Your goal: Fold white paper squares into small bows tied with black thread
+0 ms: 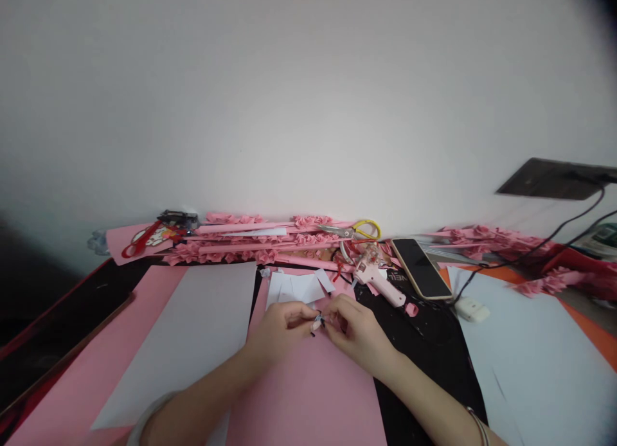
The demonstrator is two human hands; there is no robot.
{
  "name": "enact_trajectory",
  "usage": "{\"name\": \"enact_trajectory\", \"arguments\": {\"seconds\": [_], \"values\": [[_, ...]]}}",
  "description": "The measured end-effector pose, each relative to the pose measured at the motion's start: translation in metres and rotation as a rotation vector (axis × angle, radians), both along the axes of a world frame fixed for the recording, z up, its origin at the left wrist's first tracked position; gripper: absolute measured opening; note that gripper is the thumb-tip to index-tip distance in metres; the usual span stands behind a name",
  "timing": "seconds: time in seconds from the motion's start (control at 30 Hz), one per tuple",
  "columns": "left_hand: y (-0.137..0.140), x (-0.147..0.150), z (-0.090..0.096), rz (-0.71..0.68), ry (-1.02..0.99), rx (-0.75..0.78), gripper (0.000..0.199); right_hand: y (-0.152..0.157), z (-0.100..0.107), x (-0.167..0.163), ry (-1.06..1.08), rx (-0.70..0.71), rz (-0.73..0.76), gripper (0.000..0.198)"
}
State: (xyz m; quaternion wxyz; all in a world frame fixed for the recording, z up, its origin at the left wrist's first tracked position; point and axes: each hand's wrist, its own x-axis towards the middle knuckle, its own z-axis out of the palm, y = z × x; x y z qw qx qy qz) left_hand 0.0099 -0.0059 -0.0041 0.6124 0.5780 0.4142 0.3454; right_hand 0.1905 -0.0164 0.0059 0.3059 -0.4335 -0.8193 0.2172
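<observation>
Paper piece (317, 325), probably; left fingers (303, 310) and right fingers (336, 310) pinch it.

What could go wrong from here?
The tiny pale piece pinched between the left hand and right hand could slip or get crushed.

The pink, pistol-shaped glue gun lies just beyond the right hand and might be bumped; whether it's hot doesn't show.

The loose white paper pieces beyond the fingertips may get knocked aside.

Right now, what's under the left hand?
A pink sheet shows around the left hand, with white paper pieces on the sheet's far end. Whatever the hand directly covers can't be seen.
</observation>
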Motion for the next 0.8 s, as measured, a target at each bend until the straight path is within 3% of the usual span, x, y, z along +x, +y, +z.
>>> {"name": "enact_trajectory", "arguments": {"seconds": [0.8], "values": [[0.0004,0.0,-0.0006,-0.005,0.002,0.011,0.01,0.0007,-0.0018,0.001,0.007,0.014,0.003,0.011]]}}
